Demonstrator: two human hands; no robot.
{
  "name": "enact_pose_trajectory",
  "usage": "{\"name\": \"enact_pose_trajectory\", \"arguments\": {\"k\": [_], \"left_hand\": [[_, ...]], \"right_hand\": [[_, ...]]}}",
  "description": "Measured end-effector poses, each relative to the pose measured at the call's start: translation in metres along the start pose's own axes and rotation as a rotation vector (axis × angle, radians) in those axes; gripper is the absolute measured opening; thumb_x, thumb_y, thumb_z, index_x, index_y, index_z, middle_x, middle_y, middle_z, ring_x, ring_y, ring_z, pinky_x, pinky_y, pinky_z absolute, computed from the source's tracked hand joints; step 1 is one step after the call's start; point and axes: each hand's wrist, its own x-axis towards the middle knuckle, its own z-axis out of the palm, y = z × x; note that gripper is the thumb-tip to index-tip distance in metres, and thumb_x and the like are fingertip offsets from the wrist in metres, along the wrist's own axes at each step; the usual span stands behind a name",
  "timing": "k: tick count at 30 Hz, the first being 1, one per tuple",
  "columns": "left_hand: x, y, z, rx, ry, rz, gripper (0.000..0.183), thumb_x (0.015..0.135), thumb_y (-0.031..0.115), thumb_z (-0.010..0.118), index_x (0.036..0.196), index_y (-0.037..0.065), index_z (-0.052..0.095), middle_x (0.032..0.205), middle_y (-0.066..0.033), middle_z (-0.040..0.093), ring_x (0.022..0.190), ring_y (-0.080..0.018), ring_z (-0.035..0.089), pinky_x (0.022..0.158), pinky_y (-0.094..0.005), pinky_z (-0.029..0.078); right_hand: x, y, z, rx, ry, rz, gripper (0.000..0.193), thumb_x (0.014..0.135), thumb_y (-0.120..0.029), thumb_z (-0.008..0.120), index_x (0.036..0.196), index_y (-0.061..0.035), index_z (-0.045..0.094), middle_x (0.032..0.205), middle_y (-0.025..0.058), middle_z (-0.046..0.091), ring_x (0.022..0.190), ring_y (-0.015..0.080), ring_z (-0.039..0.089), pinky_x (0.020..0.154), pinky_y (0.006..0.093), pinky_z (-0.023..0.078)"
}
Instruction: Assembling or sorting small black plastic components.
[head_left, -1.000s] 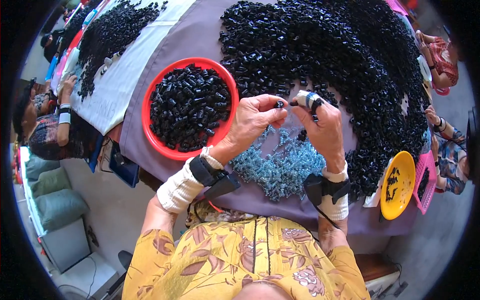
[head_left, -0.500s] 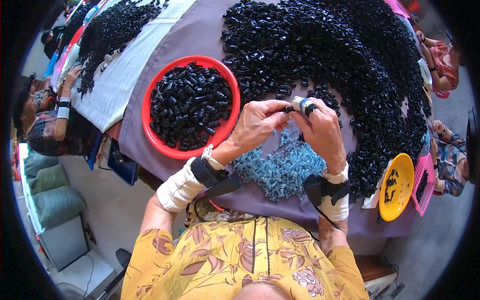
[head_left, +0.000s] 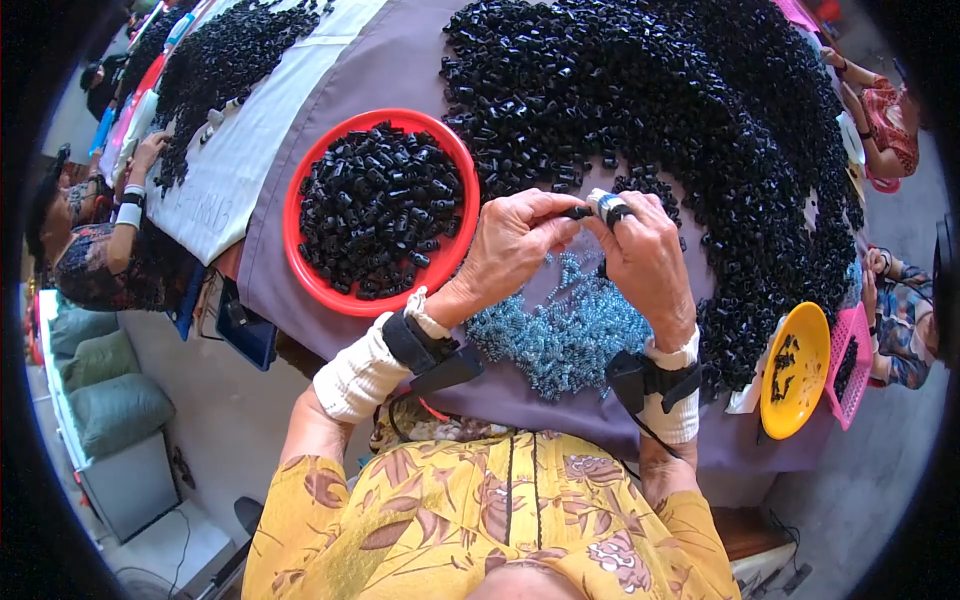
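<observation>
Above the near part of the table, my left hand [head_left: 518, 245] pinches a small black cylindrical plastic piece [head_left: 578, 212] between thumb and fingertips. My right hand [head_left: 645, 255] meets it from the other side, thumb and fingers closed at the piece's right end; whether a spring is between these fingertips is hidden. White and blue tape wraps a right finger. Below both hands lies a loose pile of small blue-grey coil springs [head_left: 560, 345]. Left of my left hand, a red basin [head_left: 296, 225] holds many more black plastic pieces.
A broad heap of black pieces [head_left: 620, 90] covers the far and right table. A yellow bowl [head_left: 815, 350] and pink basket [head_left: 838, 400] stand at right. Co-workers' hands [head_left: 148, 150] reach in at the left and right edges. The purple cloth [head_left: 275, 265] ends near me.
The black piece now shows more between my fingertips, and my hands have turned slightly. Co-workers' arms at the right edge have shifted a little.
</observation>
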Motion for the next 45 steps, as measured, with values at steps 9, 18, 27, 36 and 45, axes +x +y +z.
{"name": "enact_pose_trajectory", "arguments": {"k": [9,18,27,36,45], "left_hand": [[0.001,0.000,-0.001,-0.208,0.017,-0.148,0.023,0.085,0.006,0.062,0.106,-0.002,0.062,0.088,-0.0063,0.066,0.072,-0.0086,0.062,0.065,-0.0201,0.052],[0.002,-0.002,0.002,-0.137,0.038,-0.111,0.021,0.085,0.004,0.061,0.104,-0.001,0.064,0.086,-0.0052,0.066,0.072,-0.0087,0.062,0.066,-0.0204,0.052],[0.001,-0.007,0.001,0.007,0.034,-0.033,0.018,0.082,-0.001,0.060,0.099,-0.002,0.066,0.081,-0.0033,0.064,0.069,-0.0077,0.060,0.062,-0.0196,0.050],[0.002,-0.007,0.001,-0.053,0.047,-0.125,0.018,0.083,0.002,0.061,0.100,-0.001,0.066,0.082,-0.0046,0.066,0.069,-0.0075,0.060,0.063,-0.0196,0.050],[0.008,0.002,0.004,-0.388,0.035,-0.277,0.021,0.087,0.012,0.059,0.103,-0.001,0.064,0.090,-0.0057,0.066,0.076,-0.0096,0.062,0.071,-0.0226,0.051]], "right_hand": [[0.000,-0.001,0.005,-0.069,-0.035,0.021,0.015,0.081,-0.010,0.059,0.089,0.0036,0.059,0.084,0.0152,0.058,0.081,0.0287,0.055,0.074,0.0375,0.043],[0.001,-0.001,0.005,-0.039,-0.081,0.020,0.019,0.085,-0.009,0.056,0.092,0.0079,0.057,0.090,0.0214,0.058,0.086,0.0365,0.056,0.080,0.0426,0.045],[-0.001,0.006,0.008,0.017,-0.128,0.004,0.013,0.079,-0.002,0.058,0.089,0.0068,0.056,0.086,0.0194,0.058,0.082,0.0349,0.055,0.073,0.0399,0.047],[-0.006,0.006,0.021,0.038,-0.069,0.017,0.007,0.079,-0.002,0.053,0.084,0.0035,0.054,0.081,0.0154,0.056,0.080,0.0294,0.054,0.072,0.0368,0.043],[0.003,-0.001,0.019,-0.143,0.037,0.014,0.023,0.071,-0.018,0.068,0.074,0.0016,0.056,0.079,0.0138,0.056,0.080,0.0275,0.054,0.075,0.0389,0.041]]}}
